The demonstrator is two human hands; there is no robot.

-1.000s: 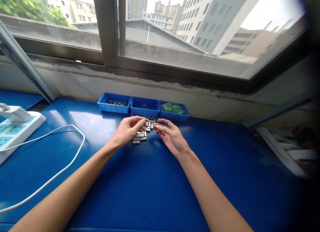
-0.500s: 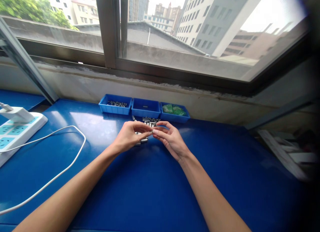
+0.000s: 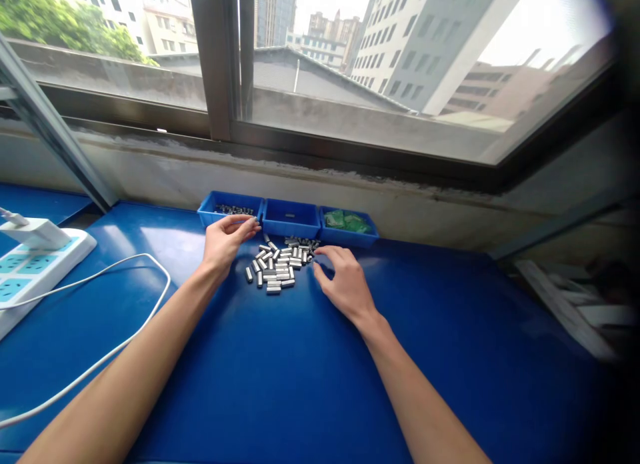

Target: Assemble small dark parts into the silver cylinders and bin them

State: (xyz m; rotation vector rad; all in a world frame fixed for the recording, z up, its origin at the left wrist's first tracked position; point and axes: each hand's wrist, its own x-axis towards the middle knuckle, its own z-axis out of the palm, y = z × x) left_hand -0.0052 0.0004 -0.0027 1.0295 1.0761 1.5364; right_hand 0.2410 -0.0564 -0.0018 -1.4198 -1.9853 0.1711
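My left hand (image 3: 223,244) is raised at the front of the left blue bin (image 3: 230,217), its thumb and fingertips pinched together. A small greyish bit shows at the fingertips, too small to name. My right hand (image 3: 345,281) holds nothing that I can see; its thumb and forefinger are apart beside the pile. Between the hands lies a loose pile of short silvery metal cylinders (image 3: 283,267). Small dark metal pieces (image 3: 303,242) lie behind it, close to my right fingertips.
The middle blue bin (image 3: 290,227) has one small piece in it, and the right bin (image 3: 350,237) contains green packets (image 3: 347,219). On the left are a white power strip (image 3: 43,267) and a white cable (image 3: 125,344). A window (image 3: 325,111) rises behind the blue table (image 3: 310,377).
My hands met at the fingertips over the pile, then separated. My left hand has moved left and away from me to the left bin; my right hand has drawn slightly right, its thumb and forefinger parted.
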